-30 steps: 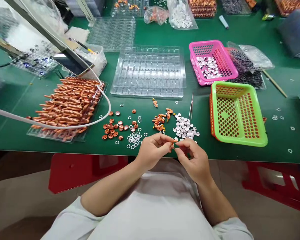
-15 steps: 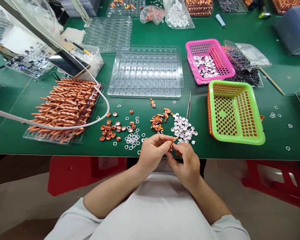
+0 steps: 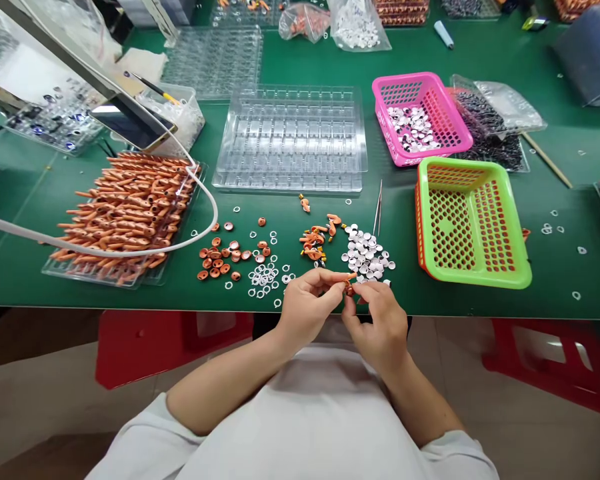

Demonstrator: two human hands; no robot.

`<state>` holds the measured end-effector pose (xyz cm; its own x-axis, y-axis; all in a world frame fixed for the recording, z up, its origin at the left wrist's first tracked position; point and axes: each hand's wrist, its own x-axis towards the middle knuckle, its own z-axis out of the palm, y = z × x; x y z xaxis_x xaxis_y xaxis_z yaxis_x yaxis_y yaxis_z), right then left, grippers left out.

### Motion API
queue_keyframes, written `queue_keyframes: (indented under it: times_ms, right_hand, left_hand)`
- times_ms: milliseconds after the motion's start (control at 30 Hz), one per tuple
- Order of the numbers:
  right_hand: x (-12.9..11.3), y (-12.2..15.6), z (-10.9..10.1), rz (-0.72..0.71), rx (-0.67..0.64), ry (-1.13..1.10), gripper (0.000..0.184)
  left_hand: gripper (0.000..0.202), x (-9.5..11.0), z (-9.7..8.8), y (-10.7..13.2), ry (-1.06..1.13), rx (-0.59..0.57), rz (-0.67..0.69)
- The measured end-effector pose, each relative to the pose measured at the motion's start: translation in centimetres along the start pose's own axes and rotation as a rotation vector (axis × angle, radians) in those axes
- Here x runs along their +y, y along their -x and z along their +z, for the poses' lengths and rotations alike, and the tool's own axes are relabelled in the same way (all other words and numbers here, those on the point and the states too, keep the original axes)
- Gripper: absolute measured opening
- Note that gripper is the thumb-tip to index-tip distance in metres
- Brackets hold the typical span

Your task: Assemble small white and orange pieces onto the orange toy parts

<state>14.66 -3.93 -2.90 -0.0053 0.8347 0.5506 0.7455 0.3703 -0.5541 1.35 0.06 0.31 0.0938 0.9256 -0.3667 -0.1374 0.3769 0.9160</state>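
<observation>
Orange piece (image 3: 347, 279) sits where it did a second ago, at the table's (image 3: 40, 293) near edge; our left hand (image 3: 307, 310) pinches it; our right hand (image 3: 380, 323), now drawn closer, nips its end.

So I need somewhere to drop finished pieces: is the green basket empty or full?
Empty. The green basket shows only its bare perforated floor, while the pink basket beside it holds a pile of white discs.

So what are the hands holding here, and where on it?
A small orange piece, pinched between the fingertips of the left hand and right hand; which part cannot be told.
</observation>
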Motion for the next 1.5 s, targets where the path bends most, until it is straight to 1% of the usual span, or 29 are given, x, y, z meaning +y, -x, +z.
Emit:
queue_keyframes:
  times_ms: [167,300,500,633,800,900,1000,1167,1333,1400,1500]
  right_hand:
    - [-0.2,0.0,-0.1,0.025,0.041,-0.107,0.025]
    - [-0.3,0.1,0.0,0.033,0.067,-0.11,0.025]
    - [-0.2,0.2,0.0,0.025,0.035,-0.108,0.029]
    - [-0.2,0.2,-0.1,0.021,-0.002,-0.123,0.029]
    - [-0.1,0.1,-0.1,0.026,-0.003,-0.121,0.029]
    - [-0.1,0.1,-0.1,0.048,0.005,-0.126,0.029]
    - [-0.1,0.0,-0.2,0.063,0.003,-0.142,0.028]
    - [0.1,-0.2,-0.5,0.116,-0.057,-0.181,0.022]
    - [0.5,-0.3,-0.7,0.078,-0.087,-0.198,0.025]
    - [0.5,-0.4,-0.8,0.075,-0.091,-0.202,0.024]
    - [0.3,-0.5,-0.9,0.096,-0.1,-0.239,0.024]
  left_hand:
    - [0.011,-0.2,-0.2,0.2,0.01,-0.033,-0.013]
    - [0.012,-0.5,-0.2,0.2,0.022,-0.063,-0.01]
    - [0.012,-0.9,-0.5,0.3,-0.021,-0.078,-0.005]
    - [0.015,-1.1,-0.8,0.1,-0.066,-0.088,0.011]
    - [0.02,-1.0,-1.1,0.3,-0.073,-0.125,0.024]
    - [0.022,-0.8,-1.2,0.6,-0.102,-0.158,0.07]
    - [0.023,-0.7,-1.3,0.9,-0.186,-0.168,0.144]
    - [0.027,-0.6,-1.7,1.1,-0.32,-0.213,0.282]
    - [0.035,-0.7,-2.1,1.2,-0.443,-0.291,0.446]
    - [0.036,-0.8,-2.2,1.2,-0.461,-0.301,0.468]
    - [0.034,-0.8,-2.3,1.0,-0.447,-0.299,0.435]
